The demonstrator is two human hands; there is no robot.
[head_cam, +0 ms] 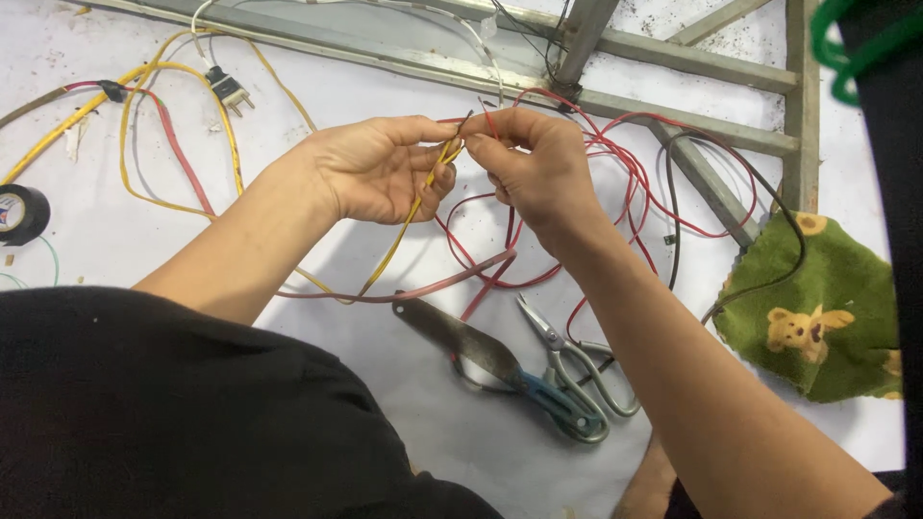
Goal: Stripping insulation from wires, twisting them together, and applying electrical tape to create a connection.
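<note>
My left hand [380,168] grips a yellow wire [404,226] near its end, the wire running down and left from the palm. My right hand [538,163] pinches a thin red wire [486,117] whose bare tip sticks up beside the yellow wire's tip. Both hands meet above a white sheet, fingertips almost touching. More red wire [635,183] loops away to the right and under my right wrist.
Large shears [481,351] and small scissors [567,351] lie below my hands. A black tape roll [21,213] sits at the left edge, a two-pin plug [229,89] at upper left. A grey metal frame [673,53] crosses the top; a green patterned cloth [817,308] lies right.
</note>
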